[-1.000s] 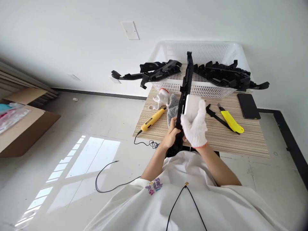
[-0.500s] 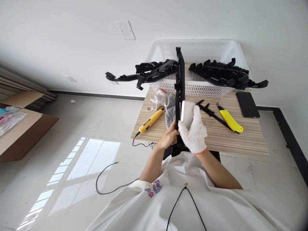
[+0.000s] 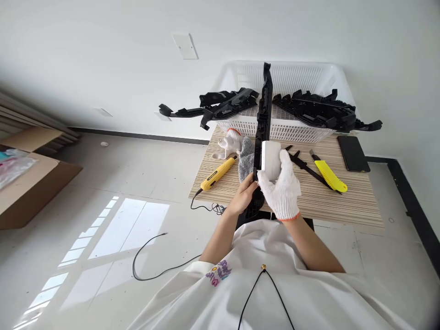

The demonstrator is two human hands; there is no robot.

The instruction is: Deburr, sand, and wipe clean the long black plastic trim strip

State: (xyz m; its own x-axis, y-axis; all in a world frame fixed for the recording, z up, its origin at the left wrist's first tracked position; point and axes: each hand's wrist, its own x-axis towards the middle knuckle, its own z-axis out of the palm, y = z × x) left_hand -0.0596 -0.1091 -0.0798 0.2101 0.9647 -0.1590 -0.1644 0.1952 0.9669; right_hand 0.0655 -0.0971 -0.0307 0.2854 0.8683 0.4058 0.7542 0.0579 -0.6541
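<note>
A long black plastic part [image 3: 264, 110] stands nearly upright in front of my body, its top tilted slightly right. My bare left hand [image 3: 243, 195] is wrapped round its lower half. A white block [image 3: 271, 160] is gripped in my right hand [image 3: 280, 188], which wears a white knitted glove with an orange cuff. The block lies against or just beside the right side of the black part; whether they touch is not clear. Behind the part, a grey cloth [image 3: 246, 158] and a crumpled white glove [image 3: 231, 143] rest on the table.
On the wooden table [image 3: 357, 201] lie a yellow corded tool [image 3: 217, 174], black calipers [image 3: 307, 169], a yellow-handled knife [image 3: 330, 175] and a black phone [image 3: 354, 153]. Two piles of black parts [image 3: 228, 104] lie across a white basket [image 3: 292, 68]. A cardboard box [image 3: 41, 192] stands left.
The top of the black part has tilted to the right. The view has shifted slightly. Both hands keep their holds, and the white block stays by the part.
</note>
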